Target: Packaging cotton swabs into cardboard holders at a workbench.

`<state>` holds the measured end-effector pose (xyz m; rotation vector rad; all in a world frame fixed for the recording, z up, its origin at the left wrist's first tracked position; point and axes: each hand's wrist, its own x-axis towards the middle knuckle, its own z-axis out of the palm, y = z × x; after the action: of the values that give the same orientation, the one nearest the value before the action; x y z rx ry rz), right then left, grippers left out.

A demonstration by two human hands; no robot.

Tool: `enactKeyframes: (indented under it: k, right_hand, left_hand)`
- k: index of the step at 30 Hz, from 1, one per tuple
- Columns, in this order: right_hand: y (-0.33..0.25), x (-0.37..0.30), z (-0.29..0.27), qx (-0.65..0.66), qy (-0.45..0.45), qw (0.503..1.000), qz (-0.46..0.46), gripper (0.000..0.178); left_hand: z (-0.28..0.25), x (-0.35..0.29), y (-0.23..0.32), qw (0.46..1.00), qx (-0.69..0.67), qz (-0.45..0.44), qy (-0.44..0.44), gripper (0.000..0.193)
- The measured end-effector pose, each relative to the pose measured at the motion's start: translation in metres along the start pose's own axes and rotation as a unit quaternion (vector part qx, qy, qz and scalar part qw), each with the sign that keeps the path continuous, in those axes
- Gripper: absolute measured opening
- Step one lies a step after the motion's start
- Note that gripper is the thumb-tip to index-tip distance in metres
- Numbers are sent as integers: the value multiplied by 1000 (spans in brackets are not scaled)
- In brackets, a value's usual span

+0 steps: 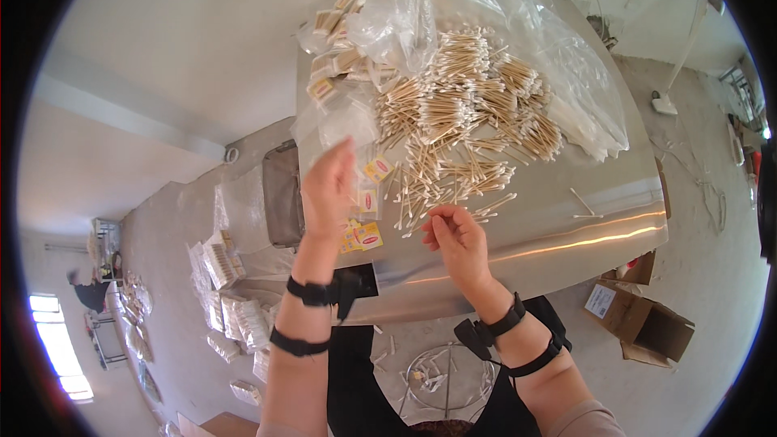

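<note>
My left hand [326,188] is at the left side of the metal table, over clear plastic bags [350,125] and small yellow-and-white cards [367,201]. Its fingers point away from me and press together; what they hold, if anything, is hidden. My right hand [461,244] is by the near edge of a loose spread of cotton swabs [445,182], fingers curled in toward the thumb. I cannot make out anything between them. Behind the spread rises a larger heap of swabs [447,105] with wooden sticks and white tips.
A big clear plastic sheet [595,113] covers the heap's far and right sides. Packed swab bags [324,61] lie far left on the table [583,231]. A grey chair [283,194], wrapped packs [243,320] and an opened carton [639,320] stand around it.
</note>
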<state>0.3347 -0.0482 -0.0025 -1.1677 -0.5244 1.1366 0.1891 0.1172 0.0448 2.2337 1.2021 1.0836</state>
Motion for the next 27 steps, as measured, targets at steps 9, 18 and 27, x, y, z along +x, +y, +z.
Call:
enactKeyframes:
  k: [9,18,27]
  right_hand:
    - [2,2,2,125,-51,988,80,27]
    - [-4,5,3,110,-17,988,104,25]
    - [-4,3,-2,100,-2,989,107,22]
  left_hand:
    - [-12,-49,30,930,20,239,-278,36]
    - [-22,63,-155,937,303,17,-175,44]
    - [-18,50,-169,973,136,-55,-180,45]
